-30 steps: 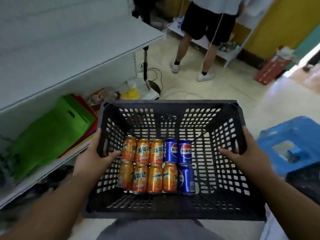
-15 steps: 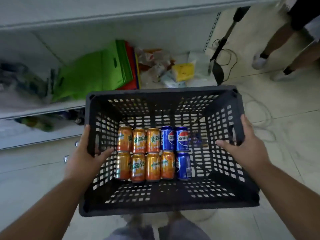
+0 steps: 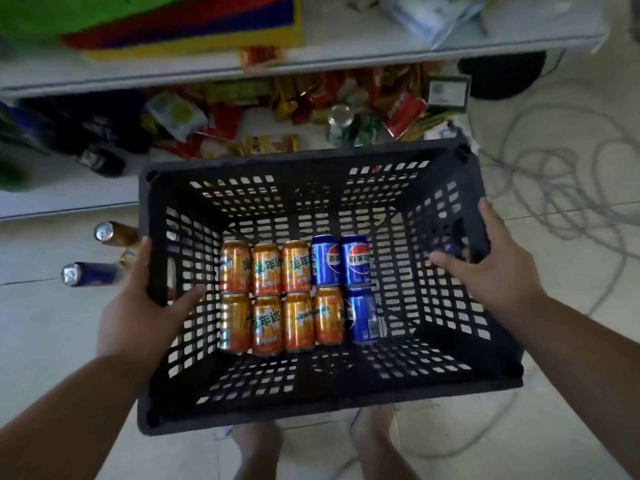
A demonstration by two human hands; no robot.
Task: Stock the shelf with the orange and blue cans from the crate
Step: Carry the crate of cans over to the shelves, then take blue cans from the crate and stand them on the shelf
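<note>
I hold a black slatted crate (image 3: 322, 396) over the floor in front of a white shelf (image 3: 214, 65). My left hand (image 3: 138, 310) grips its left wall and my right hand (image 3: 491, 268) grips its right wall. Lying on the crate's bottom are several orange cans (image 3: 266, 299) in two rows and three blue cans (image 3: 356, 261) at their right end. Left of the crate, an orange can (image 3: 116, 233) and a blue can (image 3: 90, 273) lie on the floor, partly hidden by my left hand.
The bottom shelf holds snack packets (image 3: 311, 105) and dark bags (image 3: 79, 129). Green and red bags (image 3: 138, 19) lie on the shelf above. Grey cables (image 3: 561, 174) coil on the tiled floor at the right. My bare feet (image 3: 311, 445) show below the crate.
The view has tilted down and closer to the shelf's bottom levels. The crate has come lower, still held by both hands. Two cans on the floor have come into sight.
</note>
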